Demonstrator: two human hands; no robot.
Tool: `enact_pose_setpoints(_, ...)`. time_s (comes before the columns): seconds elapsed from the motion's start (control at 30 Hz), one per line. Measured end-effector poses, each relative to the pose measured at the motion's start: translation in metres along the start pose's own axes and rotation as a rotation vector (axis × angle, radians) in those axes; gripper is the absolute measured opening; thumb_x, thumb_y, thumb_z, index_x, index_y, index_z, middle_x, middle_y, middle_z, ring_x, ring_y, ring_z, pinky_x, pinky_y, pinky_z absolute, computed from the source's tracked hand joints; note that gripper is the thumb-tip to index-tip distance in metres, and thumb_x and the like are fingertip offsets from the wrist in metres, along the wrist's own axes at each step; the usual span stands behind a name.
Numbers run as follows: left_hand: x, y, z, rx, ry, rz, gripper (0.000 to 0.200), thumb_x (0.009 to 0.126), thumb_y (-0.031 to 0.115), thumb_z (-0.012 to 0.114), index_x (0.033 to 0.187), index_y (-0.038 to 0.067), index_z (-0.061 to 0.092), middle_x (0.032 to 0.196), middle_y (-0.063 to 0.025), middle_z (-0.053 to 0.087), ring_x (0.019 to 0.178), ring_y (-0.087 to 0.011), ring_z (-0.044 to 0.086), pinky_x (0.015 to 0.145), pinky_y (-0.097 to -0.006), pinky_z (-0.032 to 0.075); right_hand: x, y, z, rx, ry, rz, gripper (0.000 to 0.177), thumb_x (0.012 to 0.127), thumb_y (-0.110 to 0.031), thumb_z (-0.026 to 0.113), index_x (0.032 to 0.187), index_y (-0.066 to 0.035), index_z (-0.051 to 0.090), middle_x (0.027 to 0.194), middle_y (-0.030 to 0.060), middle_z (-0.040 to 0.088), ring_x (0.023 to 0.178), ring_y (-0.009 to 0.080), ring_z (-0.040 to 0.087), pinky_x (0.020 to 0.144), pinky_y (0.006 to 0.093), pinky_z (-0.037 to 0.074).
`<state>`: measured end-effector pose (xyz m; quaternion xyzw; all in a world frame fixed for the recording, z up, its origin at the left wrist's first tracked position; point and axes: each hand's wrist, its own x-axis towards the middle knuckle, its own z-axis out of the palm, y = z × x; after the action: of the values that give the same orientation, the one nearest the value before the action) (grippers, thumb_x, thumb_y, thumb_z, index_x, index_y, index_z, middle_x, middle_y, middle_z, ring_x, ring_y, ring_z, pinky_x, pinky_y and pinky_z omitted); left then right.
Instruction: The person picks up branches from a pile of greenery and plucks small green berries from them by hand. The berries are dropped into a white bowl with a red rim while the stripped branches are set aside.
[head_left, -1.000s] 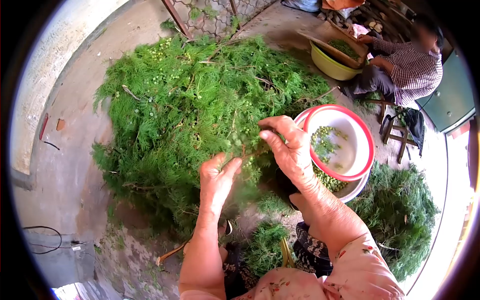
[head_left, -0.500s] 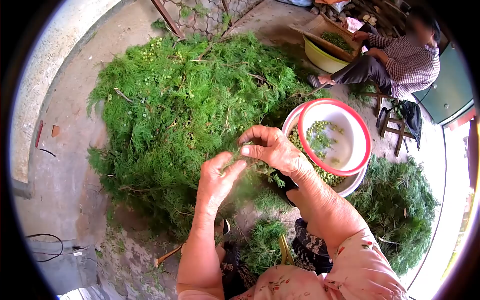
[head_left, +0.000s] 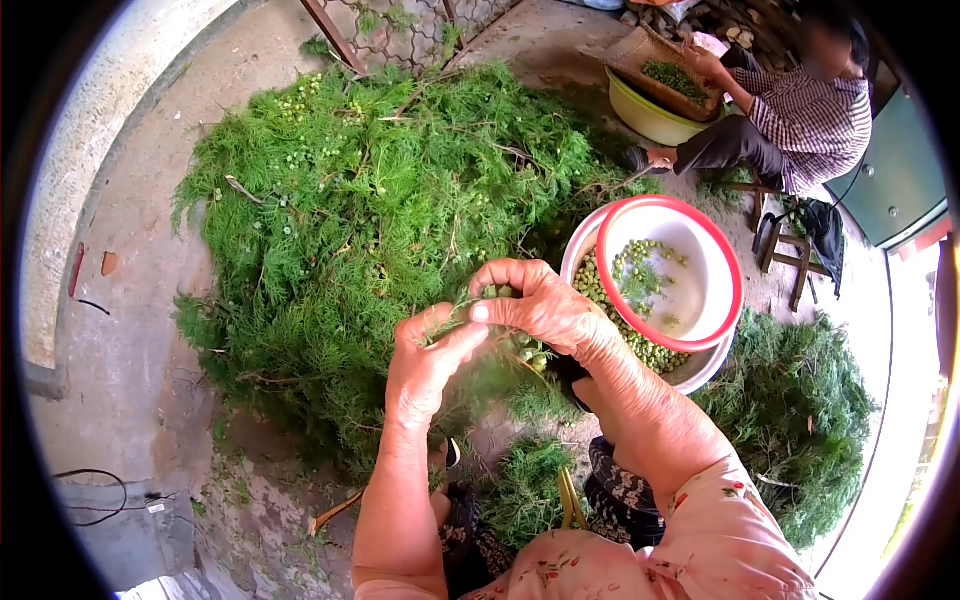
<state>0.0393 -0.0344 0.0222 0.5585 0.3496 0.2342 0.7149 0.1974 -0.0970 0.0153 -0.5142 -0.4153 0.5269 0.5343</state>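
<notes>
My left hand (head_left: pixel 428 358) pinches one part of a leafy evergreen sprig (head_left: pixel 533 354), thumb against fingers. Close by on the right, my right hand (head_left: pixel 540 308) has its thumb and curled forefinger closed on the same sprig, and small green cones show inside the curl. More cones and a thin stem stick out below the right palm. Under both hands spreads a large heap of cut evergreen branches (head_left: pixel 340 230). A white basin with a red rim (head_left: pixel 735 270), holding loose green cones, rests tilted in a wider basin (head_left: pixel 700 375) of cones beside my right wrist.
A second branch pile (head_left: pixel 790 430) lies at the right. At the upper right, a person (head_left: pixel 815 125) sits near a woven tray (head_left: pixel 640 50) on a yellow-green tub (head_left: pixel 640 115). A wooden stool (head_left: pixel 795 260) stands behind the basins. Some greenery (head_left: pixel 535 485) lies between my legs.
Both hands have shifted slightly left, and my right hand has turned so that cones show within its fingers. The seated person's hand has risen from the tray.
</notes>
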Motion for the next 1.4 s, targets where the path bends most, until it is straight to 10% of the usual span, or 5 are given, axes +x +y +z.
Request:
enact_pose_setpoints(0.47, 0.001, 0.000, -0.005, -0.330, -0.008, -0.068, 0.010, 0.068, 0.010, 0.069, 0.073, 0.004, 0.063, 0.063, -0.0017, 0.058, 0.047, -0.0051, 0.042, 0.041, -0.0173, 0.025, -0.007, 0.011, 0.017, 0.656, -0.059, 0.108, 0.022, 0.083, -0.031, 0.061, 0.087, -0.009, 0.060, 0.080, -0.0031, 0.059, 0.078, 0.0082, 0.052, 0.076, 0.0260, 0.041)
enact_pose_setpoints(0.93, 0.000, 0.006, 0.001, -0.092, 0.010, -0.058, 0.010, 0.066, 0.009, 0.065, 0.075, 0.005, 0.063, 0.061, 0.0029, 0.055, 0.050, -0.0031, 0.042, 0.042, -0.0177, 0.026, -0.005, -0.002, 0.026, 0.629, 0.140, 0.169, 0.017, 0.080, -0.026, 0.066, 0.081, -0.009, 0.061, 0.074, -0.0019, 0.061, 0.068, 0.0077, 0.055, 0.063, 0.0238, 0.046)
enact_pose_setpoints(1.23, -0.003, 0.000, -0.001, -0.477, -0.018, -0.064, 0.013, 0.064, 0.008, 0.071, 0.073, 0.004, 0.062, 0.061, -0.0002, 0.058, 0.044, -0.0037, 0.040, 0.041, -0.0171, 0.026, 0.000, 0.013, 0.035, 0.898, 0.190, 0.165, 0.030, 0.082, -0.035, 0.061, 0.071, -0.009, 0.052, 0.057, -0.0013, 0.046, 0.040, 0.0089, 0.039, 0.033, 0.0233, 0.030)
enact_pose_setpoints(1.4, 0.003, -0.011, 0.004, -0.514, 0.062, 0.021, 0.010, 0.071, 0.010, 0.069, 0.075, 0.003, 0.063, 0.062, -0.0006, 0.059, 0.042, -0.0037, 0.040, 0.039, -0.0155, 0.024, 0.001, 0.011, 0.029, 0.962, 0.192, 0.147, 0.029, 0.084, -0.037, 0.058, 0.076, -0.011, 0.051, 0.063, -0.0002, 0.049, 0.044, 0.0093, 0.038, 0.038, 0.0212, 0.030)
